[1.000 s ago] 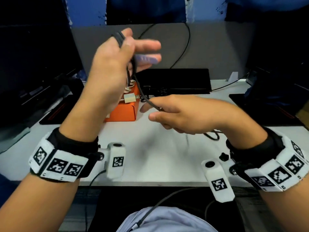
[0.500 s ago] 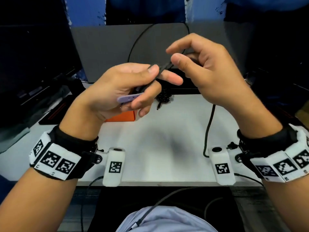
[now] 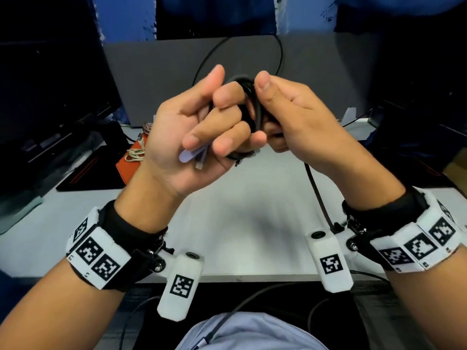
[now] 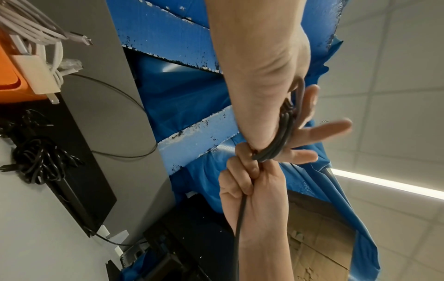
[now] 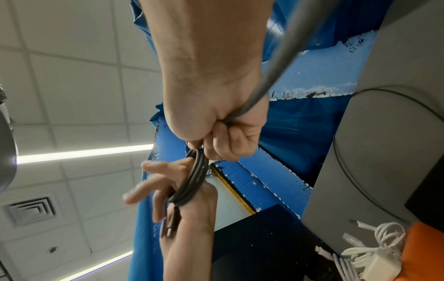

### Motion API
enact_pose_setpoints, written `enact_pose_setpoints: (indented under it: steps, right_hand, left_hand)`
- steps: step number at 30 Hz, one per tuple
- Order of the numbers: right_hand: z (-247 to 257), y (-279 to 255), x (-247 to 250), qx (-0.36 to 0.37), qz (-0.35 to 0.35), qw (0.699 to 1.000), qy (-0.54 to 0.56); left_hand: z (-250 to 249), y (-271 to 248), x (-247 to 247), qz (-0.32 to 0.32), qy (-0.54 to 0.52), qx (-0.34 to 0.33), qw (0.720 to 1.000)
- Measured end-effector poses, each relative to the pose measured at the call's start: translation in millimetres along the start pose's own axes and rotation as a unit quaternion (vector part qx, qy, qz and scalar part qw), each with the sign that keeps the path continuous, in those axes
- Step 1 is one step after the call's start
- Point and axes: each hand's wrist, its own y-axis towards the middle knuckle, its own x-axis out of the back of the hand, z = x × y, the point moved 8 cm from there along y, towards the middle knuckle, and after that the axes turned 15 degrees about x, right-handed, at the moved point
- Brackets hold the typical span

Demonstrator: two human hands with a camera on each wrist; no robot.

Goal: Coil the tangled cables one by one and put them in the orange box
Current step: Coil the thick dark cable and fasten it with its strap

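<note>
Smooth round black cable (image 3: pixel 252 107) looped in coils around left hand (image 3: pixel 199 137) fingers, right hand (image 3: pixel 295 122) gripping cable beside coils, matte orange box (image 3: pixel 126 165) left of hands

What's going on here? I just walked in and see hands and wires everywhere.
A person is winding a black cable into loops above a white desk. The left hand holds the finished loops, while the right hand grips the cable and feeds the loose end, which hangs down toward the desk. An orange box at the left holds a white cable. A tangle of black cables waits on the desk.
</note>
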Motion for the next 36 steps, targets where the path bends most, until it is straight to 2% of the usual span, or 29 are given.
enact_pose_setpoints:
  steps: [6, 9, 11, 14, 15, 16, 17, 18, 20, 23, 24, 25, 26, 27, 30, 32, 36]
  right_hand:
    - [19.3, 2.6, 8.5, 0.062, -0.045, 0.997, 0.007]
    - [21.0, 5.0, 14.0, 0.067, -0.053, 0.996, 0.003]
    - [11.5, 4.3, 7.0, 0.038, -0.009, 0.998, -0.04]
    - [-17.2, -7.3, -18.5, -0.052, 0.134, 0.975, -0.168]
    - [-24.3, -13.4, -30.5, -0.073, 0.196, 0.959, -0.189]
    - [-27.4, -19.8, -43.1, -0.08, 0.254, 0.945, -0.19]
    - [-26.3, -24.9, -53.9, -0.076, 0.3, 0.933, -0.183]
    - [-21.7, -27.2, -60.4, -0.064, 0.327, 0.926, -0.179]
    - [-9.1, -23.7, -60.1, -0.027, 0.325, 0.927, -0.184]
    - [5.5, -14.8, -40.6, 0.001, 0.27, 0.945, -0.186]
    - [10.1, -12.4, -33.1, 0.007, 0.247, 0.951, -0.187]
    - [14.3, -9.8, -25.0, 0.015, 0.219, 0.958, -0.186]
    - [18.4, -7.4, -16.9, 0.022, 0.186, 0.965, -0.181]
    - [20.6, -4.9, -7.9, 0.028, 0.151, 0.972, -0.176]
    - [24.1, 0.2, 11.3, 0.058, 0.072, 0.977, -0.194]
    - [24.4, 0.5, 13.5, 0.069, 0.047, 0.977, -0.196]
    - [25.4, -1.5, 0.3, 0.059, 0.038, 0.978, -0.197]
  left_hand:
    - [0.1, -4.7, -13.4, 0.028, 0.075, 0.031, 0.996]
    - [-7.5, -8.1, -11.3, 0.012, 0.084, 0.008, 0.996]
    - [-20.0, -10.7, -10.0, 0.011, 0.028, -0.044, 0.999]
    - [-43.7, -21.7, -0.5, -0.02, -0.054, -0.148, 0.987]
    - [-50.7, -24.8, 6.0, -0.045, -0.048, -0.184, 0.981]
    - [-57.2, -27.8, 12.1, -0.088, 0.003, -0.219, 0.972]
    - [-62.3, -31.4, 17.7, -0.16, 0.094, -0.237, 0.954]
    - [-66.6, -35.1, 24.0, -0.244, 0.195, -0.238, 0.92]
    - [-67.2, -35.4, 34.3, -0.363, 0.388, -0.197, 0.824]
    - [-55.5, -27.5, 44.3, -0.434, 0.588, -0.063, 0.68]
    - [-50.4, -26.1, 46.2, -0.435, 0.63, -0.015, 0.643]
    - [-42.0, -23.3, 46.7, -0.417, 0.646, 0.032, 0.639]
    - [-32.2, -20.2, 45.9, -0.383, 0.636, 0.069, 0.667]
    - [-24.2, -17.8, 42.2, -0.346, 0.61, 0.088, 0.707]
    - [-26.8, -19.0, 30.5, -0.29, 0.507, 0.041, 0.811]
    - [-28.8, -19.6, 28.4, -0.242, 0.46, 0.017, 0.854]
    - [-11.6, -15.5, 16.1, -0.077, 0.319, 0.039, 0.944]
